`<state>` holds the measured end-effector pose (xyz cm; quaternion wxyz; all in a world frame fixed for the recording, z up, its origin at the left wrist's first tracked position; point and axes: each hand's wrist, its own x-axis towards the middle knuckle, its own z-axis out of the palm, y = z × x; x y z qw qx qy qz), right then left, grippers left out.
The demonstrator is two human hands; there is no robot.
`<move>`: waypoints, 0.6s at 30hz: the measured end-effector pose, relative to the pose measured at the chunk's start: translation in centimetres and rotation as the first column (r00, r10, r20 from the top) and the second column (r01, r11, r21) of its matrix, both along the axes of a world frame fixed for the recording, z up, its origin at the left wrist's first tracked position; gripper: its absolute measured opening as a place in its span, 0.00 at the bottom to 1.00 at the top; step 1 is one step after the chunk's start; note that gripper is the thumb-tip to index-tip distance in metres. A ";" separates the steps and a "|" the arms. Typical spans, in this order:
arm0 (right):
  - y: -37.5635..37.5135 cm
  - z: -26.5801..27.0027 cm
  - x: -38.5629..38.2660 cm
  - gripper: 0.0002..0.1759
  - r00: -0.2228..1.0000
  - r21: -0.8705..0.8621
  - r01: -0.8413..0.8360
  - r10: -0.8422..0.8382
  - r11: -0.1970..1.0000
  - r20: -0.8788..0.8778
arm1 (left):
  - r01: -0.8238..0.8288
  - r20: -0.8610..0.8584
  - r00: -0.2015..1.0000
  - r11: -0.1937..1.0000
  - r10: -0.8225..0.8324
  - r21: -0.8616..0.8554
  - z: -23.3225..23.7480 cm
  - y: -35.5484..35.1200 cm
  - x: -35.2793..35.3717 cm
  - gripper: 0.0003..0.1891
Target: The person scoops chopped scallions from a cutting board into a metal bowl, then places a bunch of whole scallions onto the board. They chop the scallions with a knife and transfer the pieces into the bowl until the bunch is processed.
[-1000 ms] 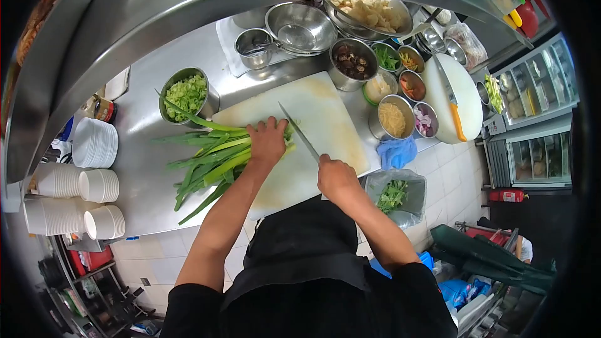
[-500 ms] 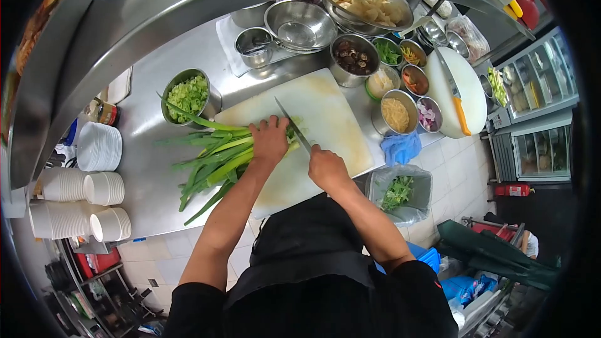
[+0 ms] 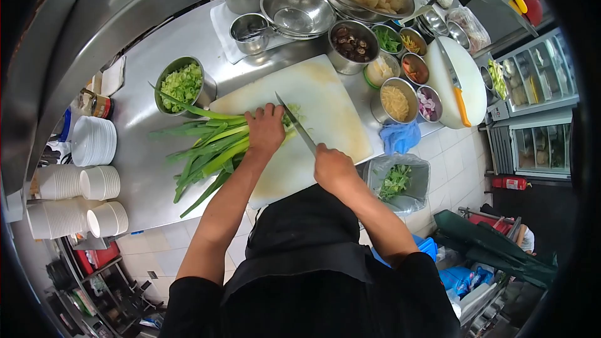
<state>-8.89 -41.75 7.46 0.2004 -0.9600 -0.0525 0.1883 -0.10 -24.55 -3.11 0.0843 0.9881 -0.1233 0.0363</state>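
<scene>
**Left hand pinning long green stalks, right hand wielding a knife**

The left hand, near the middle of the frame, is grasping the stalks and pressing them down with bent fingers. The right hand, just right of centre, is clenching the knife's handle, and the blade is pointing up and left beside the left hand; whether its edge is touching the stalks, I cannot tell.

The stalks are lying left of centre, their near ends resting on the white cutting board and their leafy ends spreading over the steel table. Upper left of centre, a steel pot is holding chopped greens.

Compared with half a second ago, the knife and right hand are sitting slightly farther from the left hand, and everything on the table is showing a little higher in the frame. That small shift is suggesting one short stroke at the stalks' ends, with most of their length remaining uncut.
</scene>
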 end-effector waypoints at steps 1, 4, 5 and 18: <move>0.9 -1.7 0.8 0.10 0.999 0.023 0.029 -0.030 0.999 0.034 | 0.004 0.006 1.000 1.000 -0.004 -0.019 0.1 0.0 0.0 0.14; 1.5 -2.6 1.9 0.10 0.994 0.051 0.061 -0.065 0.997 0.083 | 0.013 0.028 1.000 0.999 -0.012 -0.033 0.3 0.1 0.4 0.12; 1.5 -2.3 1.6 0.10 0.995 0.046 0.064 -0.067 0.997 0.078 | 0.014 0.022 1.000 0.999 -0.013 -0.037 0.0 0.2 0.0 0.12; 0.6 0.7 0.0 0.10 0.998 0.053 0.050 -0.051 0.997 0.031 | 0.002 0.024 1.000 0.998 -0.001 -0.060 0.0 0.2 -0.1 0.13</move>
